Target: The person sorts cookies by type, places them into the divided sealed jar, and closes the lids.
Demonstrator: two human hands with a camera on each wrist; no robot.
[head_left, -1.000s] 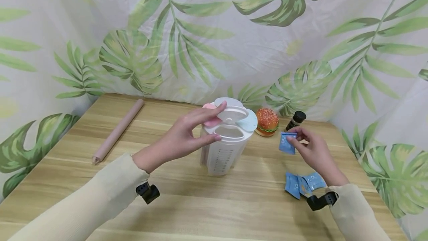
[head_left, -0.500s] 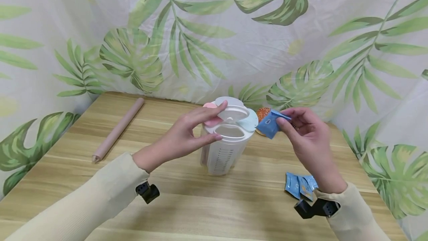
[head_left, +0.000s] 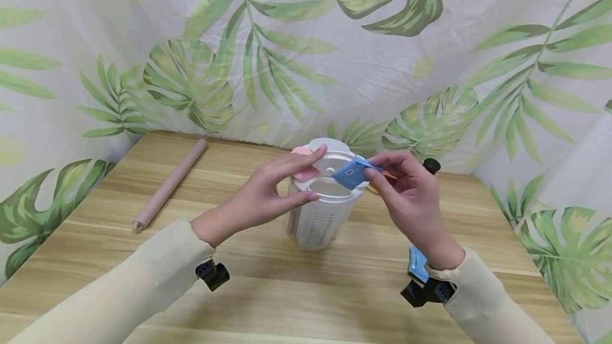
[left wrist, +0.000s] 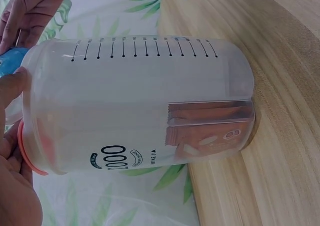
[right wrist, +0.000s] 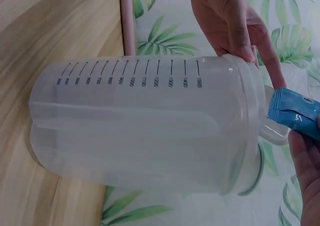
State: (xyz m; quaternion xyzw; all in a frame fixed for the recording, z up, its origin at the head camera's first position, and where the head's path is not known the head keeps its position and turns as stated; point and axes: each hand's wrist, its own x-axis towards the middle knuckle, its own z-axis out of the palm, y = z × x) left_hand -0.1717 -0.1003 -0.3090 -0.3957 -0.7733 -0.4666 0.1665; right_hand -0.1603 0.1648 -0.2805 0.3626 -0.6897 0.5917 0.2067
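Note:
A translucent storage container with a white lid and coloured flaps stands upright on the table; one flap is raised over its opening. My left hand holds the lid, thumb on the front rim and index finger on the raised flap. Between thumb and fingers, my right hand pinches a small blue packet just above that opening. In the right wrist view the packet hangs beside the rim. Through the wall, the left wrist view shows reddish packets at the bottom of another compartment.
More blue packets lie on the right of the table, mostly hidden by my right wrist; one blue packet shows. A toy burger is largely covered by my right hand, and a black cap shows behind it. A pink rod lies at left.
My right hand has carried the blue packet left, from near the black-capped bottle past the burger to over the container's opening. My left hand has stayed on the lid.

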